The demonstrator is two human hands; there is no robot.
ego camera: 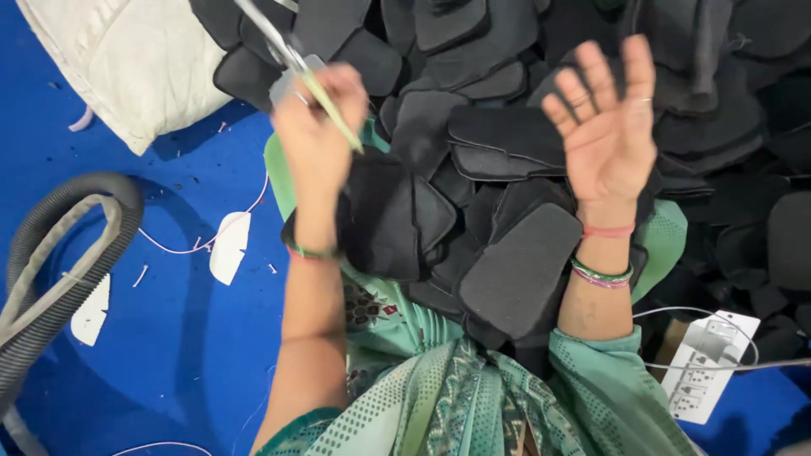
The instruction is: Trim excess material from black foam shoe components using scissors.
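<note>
A person's left hand (317, 127) grips a pair of scissors (291, 63) raised over a heap of black foam pieces (473, 152) that fills the lap and spreads to the far edge of the blue floor (169, 338). The right hand (608, 127) hovers empty, palm up, fingers spread. A grey hose (59, 253) curves along the floor's left edge, near a white cushion (127, 59).

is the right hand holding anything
No, the right hand is open and empty, palm up above the black foam pieces, while the left hand holds scissors.
</note>
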